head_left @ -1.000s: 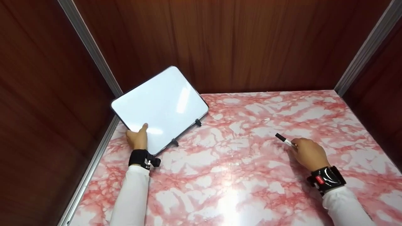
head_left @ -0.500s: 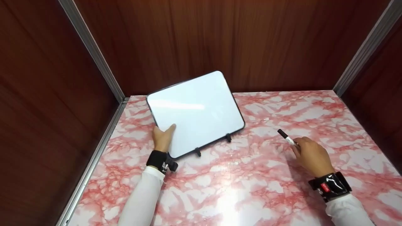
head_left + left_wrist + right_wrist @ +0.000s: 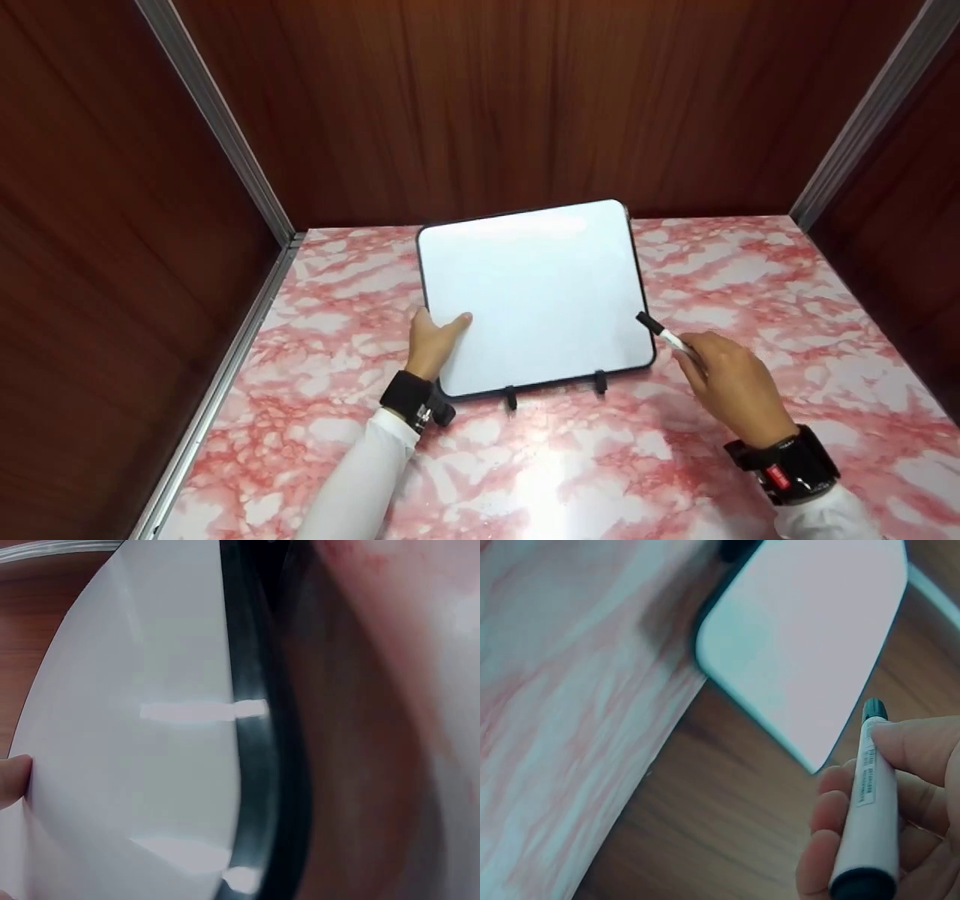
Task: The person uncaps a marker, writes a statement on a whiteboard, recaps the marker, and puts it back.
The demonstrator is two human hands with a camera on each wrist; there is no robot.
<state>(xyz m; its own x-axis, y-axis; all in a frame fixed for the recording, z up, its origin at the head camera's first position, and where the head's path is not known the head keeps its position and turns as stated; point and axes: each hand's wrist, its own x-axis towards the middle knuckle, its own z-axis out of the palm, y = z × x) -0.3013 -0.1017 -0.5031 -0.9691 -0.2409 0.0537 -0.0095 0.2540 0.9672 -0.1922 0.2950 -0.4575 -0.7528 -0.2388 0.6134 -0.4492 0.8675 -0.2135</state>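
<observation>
Whiteboard (image 3: 544,300) in the left hand (image 3: 433,346), marker (image 3: 673,340) in the right hand (image 3: 735,388)

Nearest are two white sleeves (image 3: 352,480), each ending at a black wristband (image 3: 405,393); the right one carries a red tag (image 3: 777,476). The left hand grips the whiteboard by its left edge near the lower corner, thumb lying on the white face. The right hand pinches the marker, thumb along the white barrel, which bears a printed label (image 3: 867,772), and fingers curled beneath. The marker's black end points at the board's right edge and overlaps it in the head view; whether they touch cannot be told.

The board tilts slightly, its dark rim showing two black clips (image 3: 601,381) along the lower edge. Under and around it spreads a red-and-white marbled counter (image 3: 765,292). Behind stands a dark wood-grain panel (image 3: 525,105), with grey metal strips (image 3: 214,124) at both corners.
</observation>
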